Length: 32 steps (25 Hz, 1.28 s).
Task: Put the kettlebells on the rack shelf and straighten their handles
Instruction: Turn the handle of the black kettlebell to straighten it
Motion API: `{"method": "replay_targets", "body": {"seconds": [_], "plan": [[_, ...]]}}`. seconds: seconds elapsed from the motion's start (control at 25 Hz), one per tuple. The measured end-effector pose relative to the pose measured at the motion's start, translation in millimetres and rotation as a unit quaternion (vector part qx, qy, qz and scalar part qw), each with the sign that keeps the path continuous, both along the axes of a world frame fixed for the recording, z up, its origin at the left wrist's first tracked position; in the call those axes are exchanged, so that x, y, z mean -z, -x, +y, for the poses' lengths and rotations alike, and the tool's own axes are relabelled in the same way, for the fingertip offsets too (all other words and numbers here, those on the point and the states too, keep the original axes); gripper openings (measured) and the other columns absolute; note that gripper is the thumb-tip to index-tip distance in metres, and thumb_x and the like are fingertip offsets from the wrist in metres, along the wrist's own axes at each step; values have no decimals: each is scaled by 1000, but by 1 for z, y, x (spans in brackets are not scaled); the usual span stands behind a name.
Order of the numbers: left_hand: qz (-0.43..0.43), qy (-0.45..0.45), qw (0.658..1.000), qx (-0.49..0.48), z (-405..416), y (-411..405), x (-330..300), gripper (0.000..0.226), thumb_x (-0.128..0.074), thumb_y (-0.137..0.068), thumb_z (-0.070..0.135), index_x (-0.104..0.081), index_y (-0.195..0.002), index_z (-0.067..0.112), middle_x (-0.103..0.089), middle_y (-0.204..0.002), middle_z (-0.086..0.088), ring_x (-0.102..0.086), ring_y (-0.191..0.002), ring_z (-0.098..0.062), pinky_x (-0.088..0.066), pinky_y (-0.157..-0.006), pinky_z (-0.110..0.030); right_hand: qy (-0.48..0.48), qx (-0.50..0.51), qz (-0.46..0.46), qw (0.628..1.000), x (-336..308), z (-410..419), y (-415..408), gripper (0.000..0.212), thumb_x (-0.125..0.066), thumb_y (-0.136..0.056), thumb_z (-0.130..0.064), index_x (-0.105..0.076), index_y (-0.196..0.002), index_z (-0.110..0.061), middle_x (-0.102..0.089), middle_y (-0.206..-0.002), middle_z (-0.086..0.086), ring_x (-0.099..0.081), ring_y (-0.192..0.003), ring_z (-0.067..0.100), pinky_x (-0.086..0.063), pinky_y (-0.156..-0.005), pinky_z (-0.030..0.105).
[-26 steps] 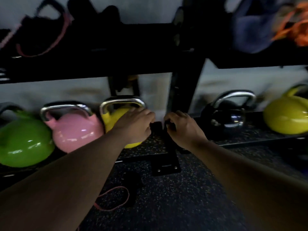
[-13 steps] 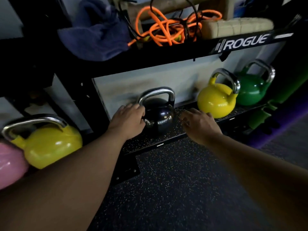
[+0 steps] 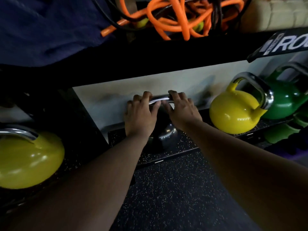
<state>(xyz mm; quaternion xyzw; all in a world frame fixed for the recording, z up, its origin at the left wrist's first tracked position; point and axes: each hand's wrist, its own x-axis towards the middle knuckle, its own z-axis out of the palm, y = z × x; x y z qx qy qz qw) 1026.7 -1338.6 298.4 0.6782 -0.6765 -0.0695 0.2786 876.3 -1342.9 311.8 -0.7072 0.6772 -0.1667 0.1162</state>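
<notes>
Both hands are now up on the black kettlebell [image 3: 164,130] handle [image 3: 159,99] — left hand [image 3: 140,112], right hand [image 3: 180,110] curling around it, handle running along the shelf [image 3: 166,157] front edge.

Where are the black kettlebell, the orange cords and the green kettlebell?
black kettlebell [image 3: 166,132]: head view, on its shiny lower body.
orange cords [image 3: 168,15]: head view, on a loop of the tangle.
green kettlebell [image 3: 283,104]: head view, on its round body.

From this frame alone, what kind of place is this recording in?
Most likely a gym storage corner: coloured kettlebells on a low rack shelf, orange bands heaped above, speckled rubber flooring.
</notes>
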Motion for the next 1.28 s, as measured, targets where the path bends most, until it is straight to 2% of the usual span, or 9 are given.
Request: {"method": "replay_targets", "body": {"seconds": [0.24,0.4,0.52,0.64,0.72,0.8,0.92,1.12,1.28], "plan": [[295,0,955,-37,4,15,21,46,-62,-89,56,-57,-133,43,-38,-145,-1,-34,-137,-21,-36,-99,-29,13,-41,-102,994,6,-10,15,63,-42,-89,-69,-43,-129,-20,-53,-120,11,-54,-105,28,-51,-87,47],[430,-43,901,-32,5,26,21,76,-67,-89,48,-26,-153,44,-14,-164,1,-19,-149,-18,-25,-109,-28,13,-24,-124,992,2,-2,27,61,-50,-82,-74,-50,-112,-21,-57,-105,4,-57,-89,18,-50,-69,34],[507,-41,857,-85,10,51,16,85,-66,-92,40,-14,-158,27,-13,-166,-2,-23,-149,-20,-26,-112,-27,-89,-16,-274,958,-7,-7,30,41,-59,-84,-64,-54,-102,-27,-64,-92,1,-64,-80,17,-54,-63,32],[526,-101,839,-100,-5,47,9,79,-56,-98,40,-7,-159,30,-8,-168,-4,-18,-151,-23,-20,-122,-44,-76,16,-356,931,2,6,16,15,-54,-94,-47,-58,-104,-36,-66,-84,-7,-64,-75,13,-45,-55,23],[515,-154,841,-66,-18,30,4,66,-52,-99,46,-23,-156,30,-34,-160,-7,-36,-143,-29,-31,-117,-49,-73,16,-392,917,6,16,11,12,-53,-96,-42,-60,-105,-38,-68,-83,-5,-65,-75,15,-44,-57,24],[478,-167,860,-59,-16,26,6,52,-49,-99,51,-42,-146,29,-57,-137,0,-53,-127,-24,-45,-97,-35,-109,19,-443,890,1,15,15,14,-51,-98,-39,-63,-102,-34,-71,-84,6,-68,-76,27,-45,-60,29],[432,-152,886,-72,-7,35,9,55,-39,-100,57,-35,-149,34,-58,-125,7,-56,-111,-15,-39,-78,-23,-130,13,-486,864,-6,11,11,28,-40,-102,-33,-64,-116,-31,-69,-87,15,-66,-77,28,-46,-64,33],[498,-208,841,-43,-40,22,8,59,-36,-101,56,-30,-155,33,-46,-153,-14,-46,-136,-37,-36,-114,-50,-145,38,-534,832,5,31,-12,40,-33,-104,-37,-51,-139,-39,-70,-101,8,-63,-90,19,-50,-76,32],[496,-264,827,-18,-50,14,6,67,-34,-98,65,-44,-149,23,-47,-150,-20,-47,-135,-41,-34,-115,-52,-144,44,-548,823,7,39,-17,41,-34,-104,-41,-43,-144,-45,-73,-94,5,-66,-91,19,-51,-86,37]]}}
